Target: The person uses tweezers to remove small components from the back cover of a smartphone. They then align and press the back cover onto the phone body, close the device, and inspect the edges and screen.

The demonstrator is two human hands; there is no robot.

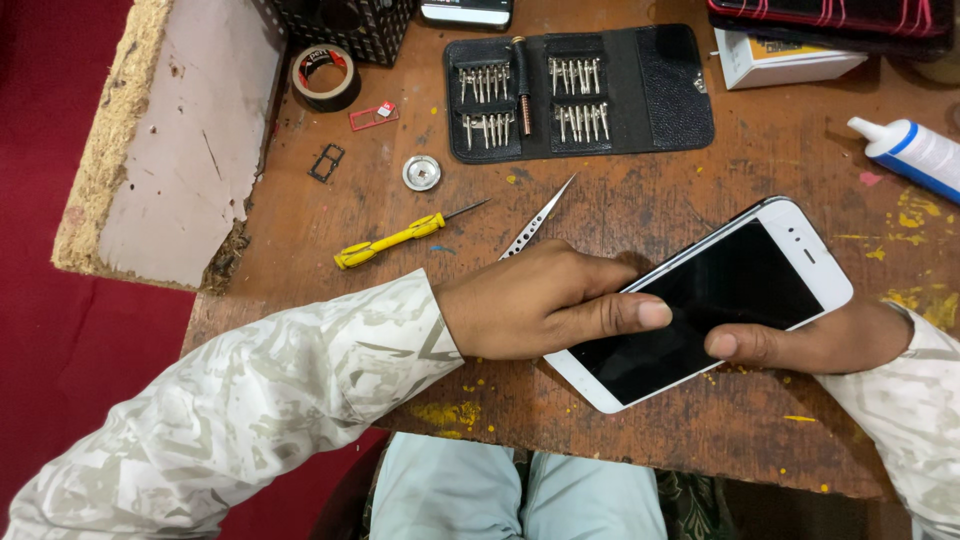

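A white smartphone (735,290) with a dark screen lies tilted, face up, just above a worn wooden table (650,200). My right hand (820,340) cups it from underneath on the right, its thumb resting on the lower edge of the screen. My left hand (540,300) grips the phone's left side, thumb pressed flat on the glass. Silver tweezers (537,218) poke out from beneath my left hand.
A yellow-handled screwdriver (395,240) lies left of the hands. Further back are an open black case of screwdriver bits (580,95), a round metal disc (421,172), a tape roll (325,77), a small black frame (326,162), a white box (785,58) and a white-and-blue bottle (912,152).
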